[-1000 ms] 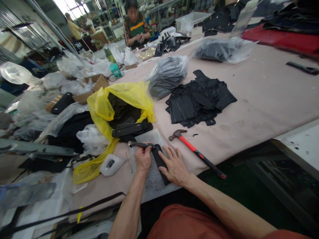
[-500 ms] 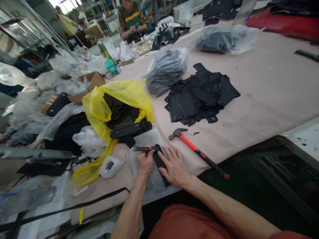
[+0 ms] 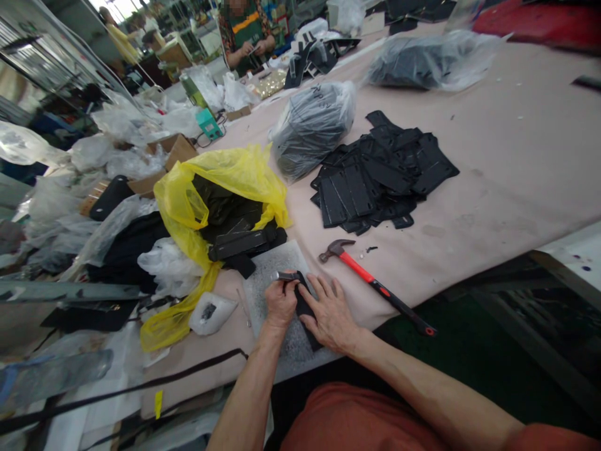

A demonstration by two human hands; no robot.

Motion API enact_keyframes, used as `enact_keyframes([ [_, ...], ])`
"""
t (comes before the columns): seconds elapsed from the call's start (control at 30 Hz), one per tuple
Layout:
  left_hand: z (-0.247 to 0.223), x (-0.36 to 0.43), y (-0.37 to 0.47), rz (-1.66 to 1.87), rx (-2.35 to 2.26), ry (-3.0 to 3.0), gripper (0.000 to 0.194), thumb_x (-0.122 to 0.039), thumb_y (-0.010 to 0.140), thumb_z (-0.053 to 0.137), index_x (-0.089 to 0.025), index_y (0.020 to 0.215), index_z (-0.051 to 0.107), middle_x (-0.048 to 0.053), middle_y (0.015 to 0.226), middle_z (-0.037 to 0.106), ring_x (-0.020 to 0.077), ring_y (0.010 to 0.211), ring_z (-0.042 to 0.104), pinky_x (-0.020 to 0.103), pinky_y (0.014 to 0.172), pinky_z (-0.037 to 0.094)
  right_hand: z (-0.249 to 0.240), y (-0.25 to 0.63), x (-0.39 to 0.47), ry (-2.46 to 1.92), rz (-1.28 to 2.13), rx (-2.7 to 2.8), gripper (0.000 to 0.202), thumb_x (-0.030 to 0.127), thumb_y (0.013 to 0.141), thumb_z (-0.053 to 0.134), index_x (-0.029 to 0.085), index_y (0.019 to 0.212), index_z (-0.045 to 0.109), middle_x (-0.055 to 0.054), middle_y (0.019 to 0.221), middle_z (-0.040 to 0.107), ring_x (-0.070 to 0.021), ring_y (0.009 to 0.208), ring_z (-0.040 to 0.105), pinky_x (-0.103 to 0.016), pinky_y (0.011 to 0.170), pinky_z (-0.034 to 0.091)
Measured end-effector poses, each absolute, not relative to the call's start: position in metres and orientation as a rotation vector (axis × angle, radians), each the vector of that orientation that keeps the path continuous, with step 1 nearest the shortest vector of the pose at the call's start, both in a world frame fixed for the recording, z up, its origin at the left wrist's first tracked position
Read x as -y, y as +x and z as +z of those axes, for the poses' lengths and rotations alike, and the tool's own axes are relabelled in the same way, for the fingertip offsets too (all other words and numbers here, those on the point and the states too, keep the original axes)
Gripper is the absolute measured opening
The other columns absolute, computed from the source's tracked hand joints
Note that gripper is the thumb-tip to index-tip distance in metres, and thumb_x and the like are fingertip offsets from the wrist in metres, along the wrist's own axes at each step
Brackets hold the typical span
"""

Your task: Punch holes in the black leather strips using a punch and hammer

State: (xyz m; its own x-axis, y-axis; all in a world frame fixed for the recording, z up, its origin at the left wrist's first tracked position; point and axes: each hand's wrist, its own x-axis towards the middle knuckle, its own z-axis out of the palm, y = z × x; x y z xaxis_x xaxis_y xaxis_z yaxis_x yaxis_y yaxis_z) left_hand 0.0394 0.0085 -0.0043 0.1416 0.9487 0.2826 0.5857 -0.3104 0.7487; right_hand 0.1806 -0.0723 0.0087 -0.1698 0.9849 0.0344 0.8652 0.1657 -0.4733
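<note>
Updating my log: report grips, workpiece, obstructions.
Left grip closed on metal tool. Right grip spread over black strip on grey pad. Hammer right of pad, seemingly not obstructing.

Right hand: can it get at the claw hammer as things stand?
Likely yes: the right hand rests on the black strip, but the claw hammer lies to its right, uncovered, with nothing visible blocking the way between them.
</note>
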Motion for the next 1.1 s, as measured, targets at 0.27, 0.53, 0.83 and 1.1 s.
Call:
enact_keyframes([
  [0.27, -0.004, -0.009, 0.042, 1.009, -1.451, 2.119, 0.015, -0.021, 0.088, 0.054, -0.018, 0.096, 0.066, 0.006, 0.094, 0.073, 0.0196, 0.090, 0.070, 0.032, 0.083, 0.055, 0.025, 0.223, 0.069, -1.872, 0.357, 1.963, 0.048, 0.034, 0.090, 0.049, 0.016, 0.134, 0.047, -0.015, 0.143, 0.041, -0.0308, 0.128, 0.037, -0.047, 0.104, 0.029],
  [0.53, -0.005, -0.008, 0.044, 0.946, -1.497, 2.170, 0.013, -0.017, 0.086, 0.055, -0.019, 0.096, 0.064, 0.005, 0.090, 0.073, 0.0192, 0.082, 0.070, 0.029, 0.075, 0.054, 0.019, 0.301, 0.064, -2.281, 0.677, 1.714, 0.011, 0.026, 0.086, 0.052, 0.016, 0.090, 0.054, -0.009, 0.086, 0.057, -0.0207, 0.080, 0.055, -0.031, 0.069, 0.041],
  [0.83, 0.001, -0.003, 0.045, 0.894, -1.592, 2.178, 0.014, -0.015, 0.085, 0.057, -0.019, 0.096, 0.064, 0.004, 0.080, 0.071, 0.0187, 0.076, 0.069, 0.025, 0.067, 0.051, 0.094, 0.276, 0.055, -1.747, 1.703, 0.722, 0.026, 0.046, 0.086, 0.049, 0.021, 0.078, 0.046, 0.009, 0.055, 0.036, -0.0047, 0.035, 0.026, -0.018, 0.033, 0.022],
  [1.1, -0.002, -0.003, 0.043, 0.932, -1.571, 2.155, 0.010, -0.017, 0.085, 0.057, -0.021, 0.091, 0.064, 0.004, 0.077, 0.070, 0.0198, 0.074, 0.068, 0.027, 0.065, 0.050, 0.247, 0.253, 0.039, -1.302, 0.154, 1.309, 0.028, 0.042, 0.099, 0.029, 0.024, 0.093, 0.050, 0.002, 0.063, 0.046, -0.0132, 0.051, 0.046, -0.027, 0.049, 0.039],
])
